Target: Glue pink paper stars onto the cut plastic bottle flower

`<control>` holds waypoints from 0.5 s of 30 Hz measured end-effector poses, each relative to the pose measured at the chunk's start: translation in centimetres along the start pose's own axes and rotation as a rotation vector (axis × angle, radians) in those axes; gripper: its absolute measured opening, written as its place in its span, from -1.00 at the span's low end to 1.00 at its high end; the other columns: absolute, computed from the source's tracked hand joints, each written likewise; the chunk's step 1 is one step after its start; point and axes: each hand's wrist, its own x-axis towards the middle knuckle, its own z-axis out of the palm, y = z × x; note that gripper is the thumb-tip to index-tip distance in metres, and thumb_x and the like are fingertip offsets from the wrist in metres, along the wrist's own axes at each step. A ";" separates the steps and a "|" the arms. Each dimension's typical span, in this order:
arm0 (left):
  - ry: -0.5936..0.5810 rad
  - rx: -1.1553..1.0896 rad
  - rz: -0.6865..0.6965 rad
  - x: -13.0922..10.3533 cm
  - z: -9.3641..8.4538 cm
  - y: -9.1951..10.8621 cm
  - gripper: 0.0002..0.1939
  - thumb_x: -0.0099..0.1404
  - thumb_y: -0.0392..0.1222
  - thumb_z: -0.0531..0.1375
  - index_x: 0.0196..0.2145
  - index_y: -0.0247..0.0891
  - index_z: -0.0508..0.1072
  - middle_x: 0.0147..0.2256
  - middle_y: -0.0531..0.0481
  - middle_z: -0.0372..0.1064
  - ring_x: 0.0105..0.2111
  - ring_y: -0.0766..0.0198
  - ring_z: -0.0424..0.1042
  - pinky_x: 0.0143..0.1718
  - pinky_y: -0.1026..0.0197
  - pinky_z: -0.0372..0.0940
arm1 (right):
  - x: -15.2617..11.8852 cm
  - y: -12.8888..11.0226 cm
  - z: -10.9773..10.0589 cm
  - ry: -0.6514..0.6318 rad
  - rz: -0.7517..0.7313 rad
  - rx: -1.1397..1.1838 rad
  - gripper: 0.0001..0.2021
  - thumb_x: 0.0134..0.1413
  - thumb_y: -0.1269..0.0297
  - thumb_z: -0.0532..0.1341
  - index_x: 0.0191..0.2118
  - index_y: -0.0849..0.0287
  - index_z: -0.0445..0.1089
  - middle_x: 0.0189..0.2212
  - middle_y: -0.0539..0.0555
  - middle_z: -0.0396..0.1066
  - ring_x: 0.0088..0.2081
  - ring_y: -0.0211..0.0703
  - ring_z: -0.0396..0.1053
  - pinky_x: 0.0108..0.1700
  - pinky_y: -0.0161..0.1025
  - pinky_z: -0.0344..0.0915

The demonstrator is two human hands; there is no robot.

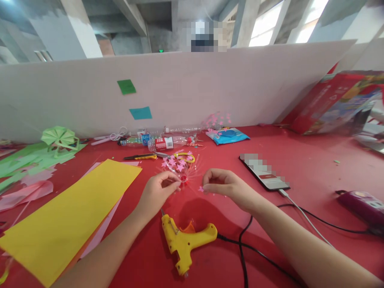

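My left hand point(162, 187) is closed, thumb and fingers pinched at the neck of a clear plastic bottle piece point(184, 178). Its cut strips fan outward on the table, and pink star cutouts point(180, 166) cover it. To the right, my right hand point(223, 185) is closed in a pinch, with a small pink star point(201, 189) at its fingertips. More tiny pink bits lie beneath that hand, partly hidden by it. Below both hands lies a yellow hot glue gun point(189, 242) on its side, its nozzle close to my left wrist.
Yellow paper sheets point(75, 220) lie at left. Behind the hands are a utility knife point(141, 157), yellow-handled scissors point(189, 157), plastic bottles point(163, 144) and a blue wipes pack point(229, 136). A phone point(264, 172) with cable lies right; black cords cross the red table.
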 end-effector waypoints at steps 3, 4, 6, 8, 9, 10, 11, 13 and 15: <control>0.013 -0.041 -0.001 -0.7 0.6 0.2 -0.89 0.17 -0.16 0.19 -0.36 -0.24 0.46 -0.41 0.01 0.49 -0.37 0.24 0.49 -0.29 0.20 0.36 | -0.3 -0.3 0.5 0.047 -0.049 -0.016 -0.85 -0.01 0.25 0.26 -0.44 0.19 0.30 -0.54 -0.09 0.27 -0.48 -0.33 0.21 -0.38 -0.34 0.16; 0.014 -0.055 -0.003 -1.0 0.7 0.2 -0.88 0.17 -0.16 0.20 -0.35 -0.24 0.46 -0.40 0.00 0.49 -0.37 0.24 0.49 -0.30 0.21 0.36 | -0.5 -0.4 1.0 0.068 -0.082 -0.042 -0.85 0.01 0.25 0.26 -0.44 0.18 0.30 -0.54 -0.10 0.25 -0.48 -0.34 0.20 -0.40 -0.34 0.16; 0.012 -0.082 -0.006 -1.5 1.1 0.4 -0.88 0.18 -0.16 0.20 -0.35 -0.23 0.45 -0.40 0.01 0.50 -0.39 0.25 0.49 -0.31 0.23 0.35 | -0.8 -0.5 2.1 0.103 -0.155 -0.132 -0.88 0.03 0.30 0.23 -0.44 0.18 0.29 -0.53 -0.09 0.24 -0.48 -0.34 0.19 -0.41 -0.35 0.16; 0.001 -0.106 -0.007 -2.0 1.4 0.7 -0.89 0.17 -0.15 0.21 -0.35 -0.23 0.45 -0.42 0.04 0.49 -0.41 0.27 0.49 -0.34 0.26 0.34 | -1.1 -0.3 3.1 0.132 -0.246 -0.246 -0.91 0.05 0.36 0.21 -0.43 0.18 0.29 -0.53 -0.08 0.25 -0.48 -0.33 0.19 -0.43 -0.36 0.16; -0.007 -0.116 -0.008 -2.2 1.5 0.8 -0.89 0.17 -0.15 0.21 -0.36 -0.23 0.46 -0.43 0.05 0.49 -0.41 0.28 0.48 -0.36 0.28 0.34 | -1.2 -0.2 3.5 0.144 -0.298 -0.297 -0.92 0.07 0.38 0.20 -0.43 0.18 0.30 -0.53 -0.08 0.26 -0.49 -0.34 0.19 -0.43 -0.36 0.16; -0.017 -0.122 -0.008 -2.3 1.6 0.9 -0.89 0.17 -0.16 0.21 -0.36 -0.23 0.46 -0.43 0.05 0.49 -0.43 0.29 0.48 -0.37 0.28 0.34 | -1.3 -0.1 3.8 0.151 -0.349 -0.341 -0.92 0.08 0.39 0.19 -0.42 0.18 0.30 -0.52 -0.07 0.26 -0.49 -0.34 0.19 -0.44 -0.37 0.17; -0.029 -0.125 -0.009 -2.5 1.7 1.0 -0.90 0.17 -0.16 0.20 -0.37 -0.23 0.46 -0.44 0.06 0.48 -0.43 0.30 0.47 -0.37 0.29 0.34 | -1.4 0.1 4.0 0.157 -0.396 -0.378 -0.92 0.09 0.40 0.18 -0.42 0.18 0.31 -0.52 -0.07 0.26 -0.49 -0.34 0.20 -0.44 -0.37 0.18; -0.048 -0.126 -0.004 -2.7 1.8 1.2 -0.91 0.17 -0.18 0.19 -0.36 -0.22 0.46 -0.45 0.06 0.48 -0.43 0.30 0.47 -0.37 0.29 0.34 | -1.5 0.5 4.1 0.166 -0.463 -0.434 -0.92 0.12 0.41 0.17 -0.40 0.18 0.31 -0.50 -0.05 0.28 -0.48 -0.34 0.23 -0.42 -0.38 0.21; -0.066 -0.115 0.001 -2.8 1.8 1.2 -0.90 0.17 -0.20 0.17 -0.36 -0.22 0.47 -0.45 0.04 0.49 -0.42 0.28 0.48 -0.36 0.28 0.35 | -1.5 0.7 4.1 0.175 -0.498 -0.470 -0.91 0.15 0.40 0.16 -0.39 0.17 0.31 -0.50 -0.04 0.30 -0.48 -0.33 0.25 -0.42 -0.38 0.23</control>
